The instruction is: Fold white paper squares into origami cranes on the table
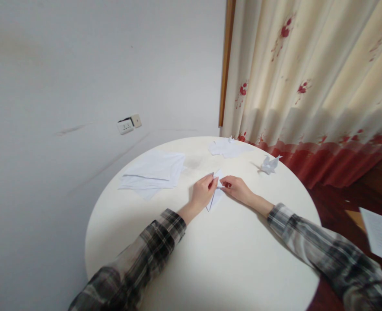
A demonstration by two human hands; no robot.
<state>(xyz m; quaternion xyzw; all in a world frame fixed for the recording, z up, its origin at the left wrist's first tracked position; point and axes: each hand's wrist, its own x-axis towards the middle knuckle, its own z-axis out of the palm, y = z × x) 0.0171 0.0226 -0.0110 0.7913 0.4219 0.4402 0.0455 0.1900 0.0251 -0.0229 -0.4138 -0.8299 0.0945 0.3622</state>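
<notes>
Folded paper sits between the two hands, over the table. Left hand pinches its left side; right hand has fingers curled at its right edge, can't tell if gripping.

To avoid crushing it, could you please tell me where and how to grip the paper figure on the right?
The paper figure is probably best pinched at its compact middle, coming from the near side, since its thin points spread outward and could bend.

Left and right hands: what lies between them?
In the head view, folded white paper lies between the left hand and the right hand.
</notes>
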